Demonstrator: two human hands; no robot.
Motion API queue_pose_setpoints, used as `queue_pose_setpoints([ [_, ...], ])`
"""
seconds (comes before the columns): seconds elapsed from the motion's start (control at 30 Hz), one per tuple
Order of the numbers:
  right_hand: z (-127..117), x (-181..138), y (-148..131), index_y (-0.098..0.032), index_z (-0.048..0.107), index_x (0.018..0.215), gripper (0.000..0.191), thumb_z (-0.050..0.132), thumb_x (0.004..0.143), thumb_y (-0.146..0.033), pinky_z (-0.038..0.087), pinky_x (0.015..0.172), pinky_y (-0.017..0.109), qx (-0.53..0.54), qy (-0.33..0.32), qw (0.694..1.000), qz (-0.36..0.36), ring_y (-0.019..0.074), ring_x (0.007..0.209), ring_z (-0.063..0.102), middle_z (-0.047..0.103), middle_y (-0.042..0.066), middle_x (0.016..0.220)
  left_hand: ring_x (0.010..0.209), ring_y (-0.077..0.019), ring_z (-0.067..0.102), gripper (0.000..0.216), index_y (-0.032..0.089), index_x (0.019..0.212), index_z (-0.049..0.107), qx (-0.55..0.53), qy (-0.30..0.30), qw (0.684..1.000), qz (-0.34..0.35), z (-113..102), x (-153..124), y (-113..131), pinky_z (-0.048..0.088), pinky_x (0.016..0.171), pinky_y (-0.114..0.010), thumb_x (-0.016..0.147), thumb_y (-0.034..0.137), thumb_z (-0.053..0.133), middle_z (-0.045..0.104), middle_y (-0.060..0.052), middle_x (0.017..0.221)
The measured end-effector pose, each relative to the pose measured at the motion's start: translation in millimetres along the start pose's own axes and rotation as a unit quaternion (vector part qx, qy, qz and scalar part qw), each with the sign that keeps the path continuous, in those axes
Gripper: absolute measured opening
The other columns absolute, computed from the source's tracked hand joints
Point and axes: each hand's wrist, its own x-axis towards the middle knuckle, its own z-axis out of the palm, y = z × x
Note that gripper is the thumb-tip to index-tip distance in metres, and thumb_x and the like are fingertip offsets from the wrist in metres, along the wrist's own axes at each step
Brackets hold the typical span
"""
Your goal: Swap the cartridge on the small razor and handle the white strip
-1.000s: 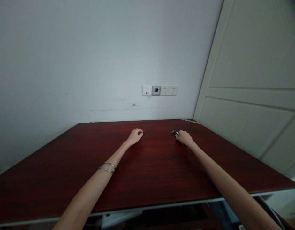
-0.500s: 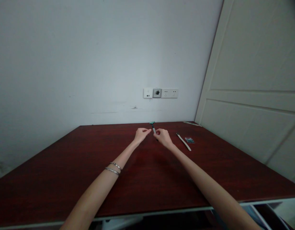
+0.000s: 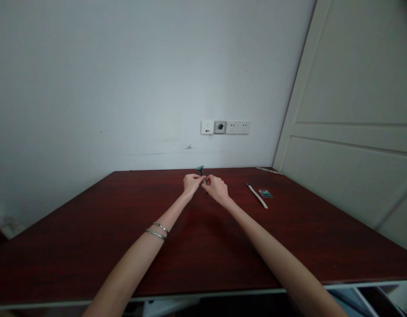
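A razor (image 3: 200, 168) with a dark green head and a grey-and-black handle is held up above the dark red table, its head pointing away from me toward the wall. My right hand (image 3: 216, 189) pinches the lower handle between thumb and fingers. My left hand (image 3: 191, 183) comes from the other side, its thumb and fingertips closed together at the handle just below the neck. Fingers hide much of the handle. Two silver bracelets (image 3: 157, 231) circle my left forearm.
On the table (image 3: 101, 246), right of my hands, lie a white slender stick-like object (image 3: 257, 196) with a dark tip and a small clear packet (image 3: 265, 193) with greenish contents. Wall sockets (image 3: 237, 127) sit behind the table, and a pale panelled door (image 3: 349, 145) stands at right.
My right hand has carried the razor left to my left hand, whose fingertips now meet the handle. The razor head has tilted leftward. The view has shifted slightly.
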Motion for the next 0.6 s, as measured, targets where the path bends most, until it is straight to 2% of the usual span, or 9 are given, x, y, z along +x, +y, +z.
queue_pose_setpoints([
  [0.17,-3,2,-5,-0.022,0.059,0.096,0.028,0.047,0.080,-0.042,0.041,0.063,0.025,-0.002,-0.026,0.999,-0.031,0.0188,0.079,0.062,0.066,0.005,0.089,0.065,-0.0158,0.063,0.028,0.013,0.074,0.071,-0.020,-0.004,0.999,-0.036,1,6,-5,0.044,0.056,-0.021,0.065,0.038,0.066,0.069,-0.007,0.070],
  [0.3,-24,9,11,-0.024,0.065,0.094,0.032,0.047,0.080,-0.048,0.041,0.065,0.024,0.011,-0.079,0.992,-0.097,0.0187,0.085,0.061,0.068,0.004,0.091,0.063,-0.0153,0.062,0.027,0.012,0.078,0.071,-0.002,-0.024,0.999,-0.047,-11,13,-9,0.043,0.053,-0.021,0.067,0.036,0.064,0.069,-0.007,0.071],
  [0.37,-39,15,31,-0.025,0.067,0.091,0.035,0.044,0.081,-0.048,0.042,0.068,0.026,-0.025,-0.061,0.995,-0.072,0.0213,0.088,0.061,0.068,0.006,0.092,0.065,-0.0156,0.063,0.027,0.012,0.077,0.071,0.039,-0.039,0.997,-0.044,-22,17,-13,0.044,0.054,-0.021,0.066,0.035,0.064,0.069,-0.007,0.072],
  [0.47,-59,25,74,-0.023,0.068,0.093,0.030,0.047,0.080,-0.039,0.044,0.071,0.030,-0.091,-0.052,0.994,0.010,0.0245,0.089,0.061,0.067,0.009,0.094,0.066,-0.0158,0.062,0.024,0.012,0.072,0.071,0.128,-0.081,0.987,-0.056,-43,21,-21,0.044,0.055,-0.021,0.064,0.033,0.064,0.069,-0.007,0.070],
  [0.6,-70,28,131,-0.018,0.066,0.096,0.028,0.052,0.075,-0.029,0.045,0.073,0.035,-0.156,-0.085,0.979,0.096,0.0284,0.092,0.061,0.064,0.014,0.101,0.058,-0.0148,0.060,0.023,0.010,0.064,0.070,0.224,-0.139,0.961,-0.083,-66,21,-34,0.043,0.049,-0.020,0.061,0.032,0.064,0.067,-0.008,0.063],
])
